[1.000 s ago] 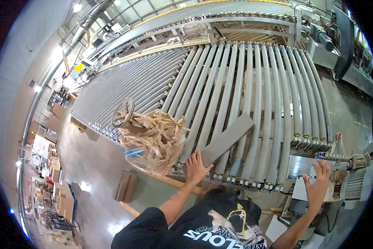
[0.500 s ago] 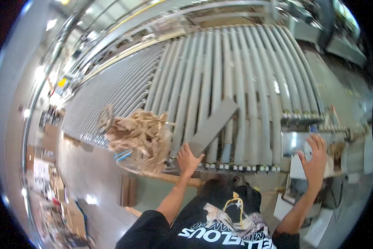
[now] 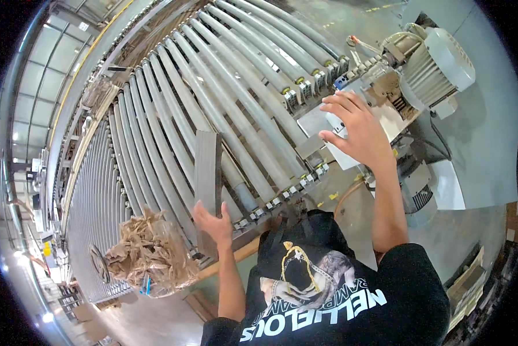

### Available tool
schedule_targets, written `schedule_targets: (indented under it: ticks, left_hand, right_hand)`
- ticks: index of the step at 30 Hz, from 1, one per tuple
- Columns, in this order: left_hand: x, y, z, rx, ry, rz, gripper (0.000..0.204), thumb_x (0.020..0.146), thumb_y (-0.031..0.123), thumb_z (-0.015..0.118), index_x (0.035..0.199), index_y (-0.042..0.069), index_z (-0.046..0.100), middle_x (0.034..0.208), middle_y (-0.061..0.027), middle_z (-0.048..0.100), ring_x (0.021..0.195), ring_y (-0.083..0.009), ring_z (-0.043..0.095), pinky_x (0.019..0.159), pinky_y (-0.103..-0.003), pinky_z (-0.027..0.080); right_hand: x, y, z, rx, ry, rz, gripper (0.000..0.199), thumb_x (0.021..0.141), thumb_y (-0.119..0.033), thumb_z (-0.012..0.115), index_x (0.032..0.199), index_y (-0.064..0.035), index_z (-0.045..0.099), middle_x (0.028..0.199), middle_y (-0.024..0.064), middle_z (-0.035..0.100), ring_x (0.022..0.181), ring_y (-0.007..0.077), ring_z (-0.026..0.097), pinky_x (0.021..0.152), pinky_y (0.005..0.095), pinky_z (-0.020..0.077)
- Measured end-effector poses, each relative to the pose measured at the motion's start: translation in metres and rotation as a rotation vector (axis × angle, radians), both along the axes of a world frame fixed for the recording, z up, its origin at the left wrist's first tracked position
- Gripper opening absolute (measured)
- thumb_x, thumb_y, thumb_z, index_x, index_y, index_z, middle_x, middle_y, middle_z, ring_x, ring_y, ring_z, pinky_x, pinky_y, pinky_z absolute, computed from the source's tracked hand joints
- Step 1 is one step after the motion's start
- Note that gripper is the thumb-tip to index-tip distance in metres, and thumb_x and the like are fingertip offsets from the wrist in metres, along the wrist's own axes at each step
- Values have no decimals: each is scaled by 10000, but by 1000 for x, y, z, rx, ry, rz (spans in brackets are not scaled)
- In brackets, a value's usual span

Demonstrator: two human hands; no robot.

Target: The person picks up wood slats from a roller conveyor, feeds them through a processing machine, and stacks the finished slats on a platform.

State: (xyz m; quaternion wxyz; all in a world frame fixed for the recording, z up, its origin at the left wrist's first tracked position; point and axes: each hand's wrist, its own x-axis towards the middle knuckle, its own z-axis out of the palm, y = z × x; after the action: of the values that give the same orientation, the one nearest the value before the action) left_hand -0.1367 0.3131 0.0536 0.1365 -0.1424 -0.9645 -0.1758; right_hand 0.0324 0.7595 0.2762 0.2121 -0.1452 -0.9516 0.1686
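Note:
A long flat grey board [image 3: 207, 167] lies lengthwise across the near part of a roller conveyor [image 3: 236, 109]. My left hand [image 3: 214, 226] is over the board's near end, its fingers and thumb spread to either side; it seems to touch the board without closing round it. Out to the right, my right hand [image 3: 357, 130] is raised with fingers apart and nothing in them. It hovers in front of a small machine with a light-grey finned motor [image 3: 435, 72]. Part of the machine's pale plate is hidden behind that hand.
A clear bag of crumpled brown paper [image 3: 149, 254] rests at the conveyor's near left, beside a ring-shaped handwheel [image 3: 98, 263]. Narrower rollers [image 3: 92, 202] continue on the left. A wooden rail [image 3: 227, 259] runs along the near edge. White panels [image 3: 446, 184] stand below the motor.
My view has turned to the right, bringing the motor into sight. The board now points more straight away from me. Both hands remain near the same things, and the left one's fingers look more spread.

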Motion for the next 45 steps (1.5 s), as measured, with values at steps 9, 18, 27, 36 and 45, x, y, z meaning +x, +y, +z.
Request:
schedule_targets:
  ticks: [9, 18, 27, 36, 45]
  left_hand:
    - [39, 243, 34, 219, -209, -748, 758, 806, 369, 913, 1396, -1, 614, 1438, -241, 588, 1346, -426, 544, 1156, -510, 433]
    - [24, 234, -15, -20, -288, -755, 635, 867, 339, 851, 1356, 10, 615, 1245, -195, 622, 1227, -412, 600, 1073, -524, 465]
    - [35, 17, 16, -87, -433, -240, 380, 1022, 414, 659, 1176, 66, 659, 1074, -197, 722, 922, -434, 726, 781, -527, 596]
    - [67, -52, 44, -92, -59, -19, 269, 953, 382, 763, 980, 117, 725, 1031, -68, 670, 963, -303, 647, 820, -437, 454]
    - [67, -49, 11, -50, -85, 202, 357, 885, 355, 842, 1085, 105, 686, 1156, -88, 597, 1058, -332, 594, 921, -493, 446]
  right_hand:
    - [-6, -3, -3, 24, -20, 38, 456, 890, -290, 836, 1270, -82, 692, 1410, 61, 665, 1405, 311, 543, 1213, 465, 436]
    - [-12, -23, -11, -37, 12, 16, 422, 894, -201, 834, 1268, -66, 693, 1415, 87, 675, 1408, 342, 557, 1187, 489, 447]
    - [-9, -22, 9, 24, -70, -28, 444, 852, -154, 848, 1253, -49, 687, 1363, 115, 663, 1345, 363, 577, 1147, 482, 465]
    - [-47, -81, 18, 77, -192, -53, 592, 901, -285, 833, 1399, -42, 625, 1592, 176, 507, 1491, 395, 450, 1254, 517, 365]
    - [-229, -136, -204, -954, -14, 77, 766, 992, -444, 788, 1565, -20, 505, 1651, 181, 458, 1527, 331, 439, 1273, 463, 333]
